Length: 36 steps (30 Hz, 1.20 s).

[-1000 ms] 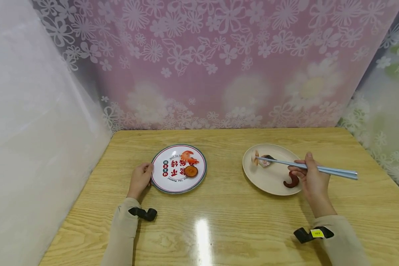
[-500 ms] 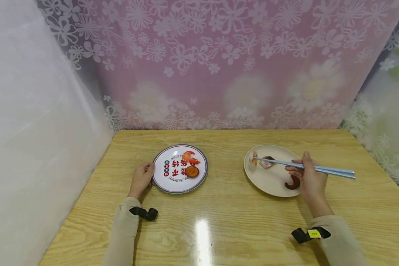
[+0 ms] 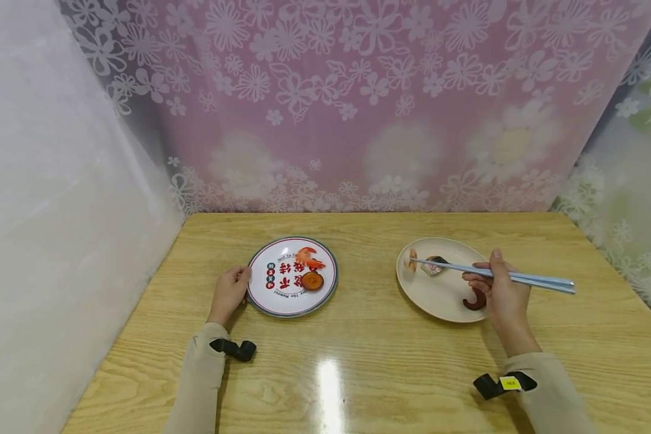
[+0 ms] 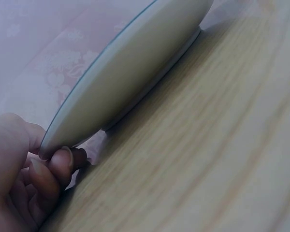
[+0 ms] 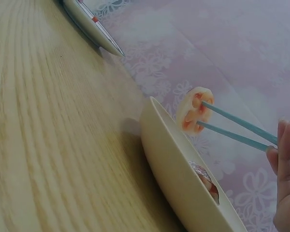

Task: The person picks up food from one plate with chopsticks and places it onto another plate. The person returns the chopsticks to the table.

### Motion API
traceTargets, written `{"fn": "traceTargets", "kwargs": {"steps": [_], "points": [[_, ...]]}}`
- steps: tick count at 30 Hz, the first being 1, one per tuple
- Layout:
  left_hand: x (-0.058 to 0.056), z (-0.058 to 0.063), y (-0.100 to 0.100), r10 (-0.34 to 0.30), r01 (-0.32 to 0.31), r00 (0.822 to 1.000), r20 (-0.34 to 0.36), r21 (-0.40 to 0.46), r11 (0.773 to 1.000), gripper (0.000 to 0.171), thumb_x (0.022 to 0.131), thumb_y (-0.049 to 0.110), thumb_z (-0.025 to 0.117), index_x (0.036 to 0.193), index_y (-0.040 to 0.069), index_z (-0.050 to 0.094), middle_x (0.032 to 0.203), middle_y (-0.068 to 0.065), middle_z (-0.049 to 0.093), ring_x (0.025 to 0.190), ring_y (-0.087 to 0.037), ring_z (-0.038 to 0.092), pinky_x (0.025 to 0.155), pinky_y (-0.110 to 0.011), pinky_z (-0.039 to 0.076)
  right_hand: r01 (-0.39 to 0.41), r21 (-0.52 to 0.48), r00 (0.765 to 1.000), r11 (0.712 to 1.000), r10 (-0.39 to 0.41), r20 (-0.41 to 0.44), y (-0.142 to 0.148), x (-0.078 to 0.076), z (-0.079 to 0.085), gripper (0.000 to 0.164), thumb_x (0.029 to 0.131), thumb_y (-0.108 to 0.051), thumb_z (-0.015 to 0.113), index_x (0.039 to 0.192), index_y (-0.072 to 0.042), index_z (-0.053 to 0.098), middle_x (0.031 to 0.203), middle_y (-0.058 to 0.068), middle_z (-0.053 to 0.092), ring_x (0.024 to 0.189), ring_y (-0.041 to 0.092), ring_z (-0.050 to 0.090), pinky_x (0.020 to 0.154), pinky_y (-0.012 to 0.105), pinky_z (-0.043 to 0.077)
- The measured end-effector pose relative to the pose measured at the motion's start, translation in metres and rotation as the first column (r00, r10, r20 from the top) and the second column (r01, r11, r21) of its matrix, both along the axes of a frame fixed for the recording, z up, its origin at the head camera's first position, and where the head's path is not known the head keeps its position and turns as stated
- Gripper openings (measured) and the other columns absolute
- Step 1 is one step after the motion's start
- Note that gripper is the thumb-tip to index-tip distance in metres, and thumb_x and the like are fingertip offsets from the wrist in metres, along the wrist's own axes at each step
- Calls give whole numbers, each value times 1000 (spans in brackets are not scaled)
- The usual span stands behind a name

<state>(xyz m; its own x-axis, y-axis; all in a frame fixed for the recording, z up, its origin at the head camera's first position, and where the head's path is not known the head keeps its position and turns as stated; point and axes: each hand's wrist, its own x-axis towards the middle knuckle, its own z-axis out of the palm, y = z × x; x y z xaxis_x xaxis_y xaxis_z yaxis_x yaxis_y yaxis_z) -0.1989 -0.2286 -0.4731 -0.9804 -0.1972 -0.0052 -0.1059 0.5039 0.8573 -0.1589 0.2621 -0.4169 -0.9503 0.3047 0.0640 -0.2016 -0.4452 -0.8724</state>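
Observation:
My left hand [image 3: 230,294] pinches the left rim of a white plate [image 3: 263,298] with red lettering, thumb on top and fingers curled beneath. On that plate lie a toy shrimp [image 3: 308,258] and a round orange-brown slice [image 3: 312,280]. My right hand [image 3: 510,301] grips light-blue chopsticks [image 3: 483,271] over a beige plate [image 3: 439,304]. The chopstick tips meet a pale round slice with orange-red spots [image 5: 195,108], which stands on edge above the plate's left rim in the right wrist view. A dark-edged, pink-and-white piece [image 3: 433,267] and a dark red curled piece [image 3: 474,299] lie on the beige plate.
Both plates stand on a wooden table [image 3: 358,337], with a gap between them. Behind the table hangs a pink floral curtain [image 3: 325,138], and a white sheet [image 3: 76,229] borders the left side. Black wrist cameras [image 3: 241,349] sit on both sleeves.
My right hand has drifted slightly left with the chopsticks, and the pale slice has shifted left toward the beige plate's rim. My left hand keeps its hold on the white plate.

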Motion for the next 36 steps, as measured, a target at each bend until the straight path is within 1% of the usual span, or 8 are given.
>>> {"fn": "traceTargets", "kwargs": {"steps": [5, 7, 9, 15, 24, 30, 33, 36], "points": [[1, 0, 0, -6, 6, 1000, -7, 14, 1000, 33, 101, 21, 48, 117, -4, 63, 65, -4, 54, 47, -12, 48, 45, -25, 41, 31, 131, 999, 991, -34, 19, -4, 0, -2, 38, 100, -27, 52, 81, 1, 70, 65, 10, 69, 56, 15, 68, 52, 23, 53], [1, 0, 0, -6, 6, 1000, -9, 17, 1000, 33, 101, 21, 48, 116, -4, 63, 65, -3, 54, 47, -12, 48, 44, -25, 41, 37, 149, 999, 988, -41, 24, -5, 0, -2, 38, 100, -26, 51, 81, 0, 70, 65, 9, 69, 56, 15, 68, 52, 23, 54], [1, 0, 0, -8, 8, 1000, -9, 18, 1000, 33, 101, 20, 48, 117, -4, 63, 64, -3, 54, 46, -12, 48, 44, -25, 41, 46, 150, 999, 988, -50, 20, -6, 0, -2, 37, 100, -26, 51, 81, 0, 70, 65, 9, 69, 56, 15, 68, 52, 23, 53], [2, 0, 0, -15, 15, 1000, -3, 26, 1000, 33, 101, 21, 47, 118, -4, 62, 64, -4, 54, 47, -13, 48, 44, -25, 42, 38, 138, 999, 990, -37, -9, -9, -1, -3, 36, 100, -26, 52, 83, -1, 71, 64, 10, 69, 56, 15, 68, 52, 23, 53], [1, 2, 1, -16, 16, 1000, -2, 24, 1000, 33, 101, 21, 47, 117, -5, 62, 66, -5, 56, 48, -13, 49, 45, -25, 42, 23, 145, 1000, 989, -24, 4, -11, -3, -5, 37, 101, -26, 49, 84, -1, 70, 64, 10, 69, 57, 16, 68, 53, 23, 54], [1, 3, 1, -12, 12, 1000, 4, 19, 1000, 34, 101, 21, 47, 118, -4, 61, 67, -5, 57, 48, -12, 49, 45, -25, 41, 2, 109, 1000, 994, -1, -12, -14, -4, -4, 37, 101, -26, 50, 83, -1, 71, 64, 11, 69, 57, 16, 68, 53, 23, 54], [1, 2, 0, -13, 13, 1000, -3, 26, 1000, 34, 101, 21, 48, 118, -5, 61, 66, -5, 56, 47, -12, 49, 44, -25, 41, -8, 85, 1000, 996, 10, -21, -16, -4, -3, 37, 100, -25, 51, 82, 0, 70, 64, 12, 69, 57, 17, 68, 53, 24, 54], [1, 1, 0, -17, 18, 1000, -22, 25, 1000, 34, 101, 20, 48, 117, -6, 62, 65, -4, 56, 46, -12, 48, 43, -24, 41, 2, 67, 1000, 998, -1, -22, -18, -6, -3, 37, 99, -26, 53, 80, 1, 71, 64, 12, 68, 56, 17, 68, 51, 24, 54]]}}
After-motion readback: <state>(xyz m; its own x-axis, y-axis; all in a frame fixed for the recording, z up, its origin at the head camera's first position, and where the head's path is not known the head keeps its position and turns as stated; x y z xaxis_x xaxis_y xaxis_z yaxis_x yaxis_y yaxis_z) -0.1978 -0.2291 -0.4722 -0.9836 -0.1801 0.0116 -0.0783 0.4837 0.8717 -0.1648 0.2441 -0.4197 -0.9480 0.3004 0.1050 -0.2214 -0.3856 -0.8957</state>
